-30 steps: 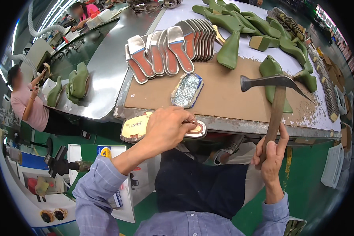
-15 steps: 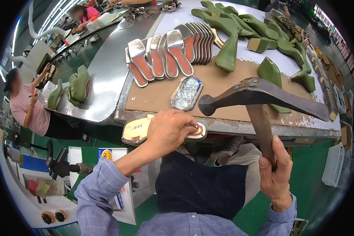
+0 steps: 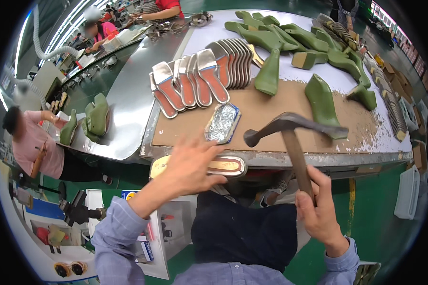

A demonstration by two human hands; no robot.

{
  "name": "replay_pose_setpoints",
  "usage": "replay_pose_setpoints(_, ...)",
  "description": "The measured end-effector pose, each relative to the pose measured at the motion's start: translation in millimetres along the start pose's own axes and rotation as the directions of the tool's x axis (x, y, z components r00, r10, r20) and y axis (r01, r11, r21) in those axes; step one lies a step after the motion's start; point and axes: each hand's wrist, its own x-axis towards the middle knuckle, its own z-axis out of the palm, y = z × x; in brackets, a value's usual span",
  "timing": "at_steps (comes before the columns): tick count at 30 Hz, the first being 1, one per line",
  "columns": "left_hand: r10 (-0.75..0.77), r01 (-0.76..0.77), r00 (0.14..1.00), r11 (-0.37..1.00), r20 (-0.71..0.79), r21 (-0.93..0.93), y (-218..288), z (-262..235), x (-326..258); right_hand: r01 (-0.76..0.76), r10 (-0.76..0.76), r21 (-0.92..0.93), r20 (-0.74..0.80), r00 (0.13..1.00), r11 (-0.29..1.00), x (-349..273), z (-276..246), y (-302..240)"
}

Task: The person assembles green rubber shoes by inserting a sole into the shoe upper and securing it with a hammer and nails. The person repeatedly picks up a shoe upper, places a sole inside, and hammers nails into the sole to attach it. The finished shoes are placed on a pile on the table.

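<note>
My right hand (image 3: 320,209) is wrapped round the wooden handle of a hammer (image 3: 297,159). The hammer's dark metal head hangs over the front of the table. Slightly blurred, my left hand (image 3: 188,164) has its fingers stretched out and its thumb apart. It passes over a shoe last with an insole on it (image 3: 230,166), lying sole up along the table's front edge. The hand covers the middle of the last. Just beyond my fingertips sits a small blue-rimmed tray of nails (image 3: 222,122).
Silver-edged insoles with reddish faces (image 3: 188,85) stand in a row behind the nails. Green shoe lasts (image 3: 321,97) are heaped at the back right, with a stack of heel-like pieces (image 3: 390,104) along the right edge. Another person (image 3: 38,142) works at the left.
My left hand has opened from its pinch at the insole and lifted off toward the nail tray. The hammer has come lower and left, with its head turned.
</note>
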Motion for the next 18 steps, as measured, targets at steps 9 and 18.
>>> replay_pose_setpoints(9,0.015,-0.016,0.999,0.999,0.037,0.041,-2.1,3.6,0.0,0.169,-0.177,-0.278,-0.003,0.984,0.946,-9.7,-12.8,23.1)
replay_pose_setpoints(18,-0.047,0.044,0.996,0.998,0.08,0.037,-1.1,5.1,-1.8,0.541,-0.578,-0.28,-0.063,0.814,0.793,6.2,-23.2,-2.4)
